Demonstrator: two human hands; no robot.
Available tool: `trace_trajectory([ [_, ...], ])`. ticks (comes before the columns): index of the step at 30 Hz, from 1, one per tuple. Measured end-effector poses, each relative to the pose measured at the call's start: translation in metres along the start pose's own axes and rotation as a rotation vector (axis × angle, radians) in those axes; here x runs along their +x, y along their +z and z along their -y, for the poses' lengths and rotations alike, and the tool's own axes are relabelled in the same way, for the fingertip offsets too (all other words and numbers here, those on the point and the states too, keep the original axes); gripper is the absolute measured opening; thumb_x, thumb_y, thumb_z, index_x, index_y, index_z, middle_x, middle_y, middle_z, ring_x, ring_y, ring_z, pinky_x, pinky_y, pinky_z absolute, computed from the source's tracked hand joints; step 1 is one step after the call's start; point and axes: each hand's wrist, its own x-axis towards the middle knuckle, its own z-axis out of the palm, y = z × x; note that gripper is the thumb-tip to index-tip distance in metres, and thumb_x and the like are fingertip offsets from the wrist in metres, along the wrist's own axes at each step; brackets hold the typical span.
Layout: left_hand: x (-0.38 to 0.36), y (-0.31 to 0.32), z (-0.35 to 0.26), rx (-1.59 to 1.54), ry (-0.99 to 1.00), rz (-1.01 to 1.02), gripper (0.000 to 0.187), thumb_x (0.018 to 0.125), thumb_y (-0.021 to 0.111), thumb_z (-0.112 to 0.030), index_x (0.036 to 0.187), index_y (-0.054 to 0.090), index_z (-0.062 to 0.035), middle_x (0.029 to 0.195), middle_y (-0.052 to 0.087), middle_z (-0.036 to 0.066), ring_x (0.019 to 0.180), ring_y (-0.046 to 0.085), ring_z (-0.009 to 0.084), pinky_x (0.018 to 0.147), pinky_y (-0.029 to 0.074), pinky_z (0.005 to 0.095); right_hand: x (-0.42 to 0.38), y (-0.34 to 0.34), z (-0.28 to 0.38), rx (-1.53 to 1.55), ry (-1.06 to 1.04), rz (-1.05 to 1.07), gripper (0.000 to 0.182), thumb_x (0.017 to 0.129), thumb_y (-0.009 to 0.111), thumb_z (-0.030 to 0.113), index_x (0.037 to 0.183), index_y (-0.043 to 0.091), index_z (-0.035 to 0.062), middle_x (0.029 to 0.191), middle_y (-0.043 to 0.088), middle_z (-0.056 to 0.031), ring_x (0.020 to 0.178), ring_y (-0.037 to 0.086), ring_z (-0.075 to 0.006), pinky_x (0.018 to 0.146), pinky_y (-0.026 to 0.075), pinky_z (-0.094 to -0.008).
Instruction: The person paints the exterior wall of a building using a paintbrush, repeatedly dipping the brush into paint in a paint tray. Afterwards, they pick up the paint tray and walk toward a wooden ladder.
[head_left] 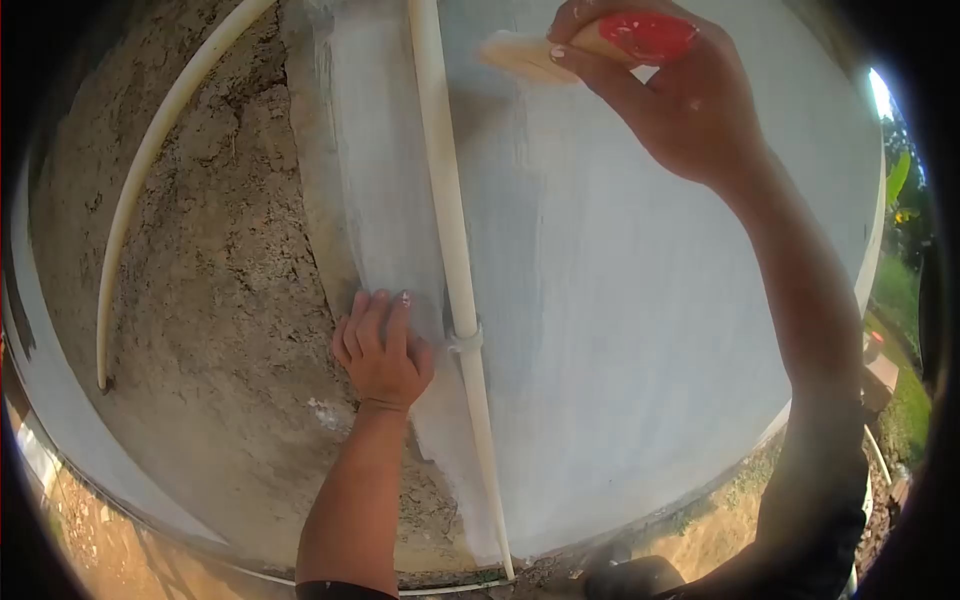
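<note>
My right hand (672,98) is raised high on the wall and grips a paintbrush (590,42) with a red handle; its pale bristles press against the white-painted wall (620,300). My left hand (380,350) rests flat, fingers together, on the painted strip just left of a white vertical pipe (452,240). A clamp (465,338) fixes the pipe to the wall next to that hand.
Rough unpainted plaster (220,300) covers the wall's left part, crossed by a second curved white pipe (150,170). Bare earth (100,550) lies below. Grass and plants (900,290) show past the wall's right edge.
</note>
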Motion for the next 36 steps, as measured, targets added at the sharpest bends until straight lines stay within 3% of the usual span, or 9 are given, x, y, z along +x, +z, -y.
trace_trajectory([
  [5, 0.005, 0.000, 0.000, 0.000, 0.010, -0.040, 0.039, 0.075, 0.050, -0.012, 0.113, 0.055, -0.0084, 0.116, 0.050, 0.012, 0.111, 0.047, 0.0331, 0.092, 0.030, 0.0442, -0.032, 0.027, 0.001, -0.187, -0.144, 0.070, 0.009, 0.079, 0.063, 0.005, 0.087, 0.059, 0.0062, 0.087, 0.061, -0.0051, 0.079, 0.063, -0.0189, 0.064, 0.052, -0.0262],
  [7, 0.004, 0.002, 0.000, -0.003, 0.005, -0.060, 0.039, 0.074, 0.050, -0.012, 0.112, 0.056, -0.0081, 0.115, 0.051, 0.011, 0.110, 0.048, 0.0326, 0.092, 0.030, 0.0433, -0.083, 0.056, 0.018, -0.362, -0.409, 0.085, 0.015, 0.073, 0.059, 0.011, 0.087, 0.054, 0.0114, 0.090, 0.053, -0.0052, 0.082, 0.060, -0.0210, 0.058, 0.052, -0.0251],
  [10, 0.004, 0.001, 0.001, 0.001, 0.006, -0.084, 0.039, 0.073, 0.049, -0.012, 0.111, 0.057, -0.0075, 0.113, 0.052, 0.011, 0.109, 0.049, 0.0315, 0.092, 0.031, 0.0418, -0.165, 0.076, 0.075, -0.102, -0.400, 0.221, 0.017, 0.071, 0.061, 0.013, 0.085, 0.052, 0.0111, 0.085, 0.050, -0.0059, 0.080, 0.059, -0.0184, 0.053, 0.052, -0.0225],
  [17, 0.005, 0.002, 0.000, 0.017, 0.016, -0.078, 0.038, 0.073, 0.049, -0.012, 0.110, 0.058, -0.0065, 0.111, 0.052, 0.010, 0.110, 0.049, 0.0307, 0.092, 0.031, 0.0412, -0.193, 0.078, 0.096, 0.308, 0.020, 0.537, 0.025, 0.069, 0.062, 0.009, 0.091, 0.052, 0.0111, 0.079, 0.052, -0.0013, 0.068, 0.060, -0.0164, 0.048, 0.048, -0.0270],
  [24, 0.003, 0.006, 0.002, 0.058, 0.037, -0.094, 0.034, 0.079, 0.048, -0.014, 0.110, 0.059, -0.0060, 0.111, 0.053, 0.009, 0.111, 0.049, 0.0292, 0.091, 0.030, 0.0390, -0.117, 0.049, 0.057, -0.042, -0.015, 0.003, 0.028, 0.062, 0.066, 0.007, 0.089, 0.057, 0.0109, 0.084, 0.057, -0.0052, 0.070, 0.060, -0.0206, 0.051, 0.049, -0.0253],
  [29, 0.000, 0.010, 0.004, 0.057, 0.031, -0.083, 0.033, 0.082, 0.047, -0.016, 0.111, 0.060, -0.0079, 0.111, 0.053, 0.008, 0.109, 0.050, 0.0280, 0.090, 0.030, 0.0371, -0.234, 0.103, 0.125, -0.182, -0.182, 0.238, 0.020, 0.070, 0.061, 0.011, 0.089, 0.056, 0.0132, 0.090, 0.056, -0.0046, 0.085, 0.061, -0.0205, 0.056, 0.052, -0.0237],
  [32, 0.000, 0.010, 0.005, 0.063, 0.049, -0.091, 0.033, 0.082, 0.047, -0.017, 0.111, 0.060, -0.0077, 0.111, 0.053, 0.008, 0.110, 0.050, 0.0278, 0.091, 0.030, 0.0368, -0.298, 0.118, 0.173, 0.040, -0.109, 0.335, 0.018, 0.072, 0.060, 0.011, 0.089, 0.055, 0.0133, 0.095, 0.056, -0.0051, 0.087, 0.060, -0.0209, 0.057, 0.052, -0.0228],
  [35, 0.001, 0.012, 0.007, 0.069, 0.074, -0.095, 0.033, 0.082, 0.047, -0.017, 0.111, 0.059, -0.0070, 0.112, 0.052, 0.008, 0.110, 0.050, 0.0280, 0.091, 0.029, 0.0366, -0.312, 0.117, 0.187, 0.123, 0.020, 0.327, 0.014, 0.077, 0.057, 0.012, 0.091, 0.056, 0.0113, 0.097, 0.057, -0.0061, 0.084, 0.060, -0.0228, 0.058, 0.052, -0.0224],
  [36, 0.001, 0.014, 0.007, 0.066, 0.075, -0.119, 0.033, 0.080, 0.046, -0.016, 0.109, 0.060, -0.0087, 0.110, 0.053, 0.008, 0.109, 0.050, 0.0279, 0.090, 0.030, 0.0368, -0.306, 0.109, 0.190, 0.274, 0.309, 0.228, 0.017, 0.077, 0.059, 0.008, 0.094, 0.057, 0.0101, 0.096, 0.058, -0.0075, 0.080, 0.061, -0.0228, 0.059, 0.052, -0.0232],
])
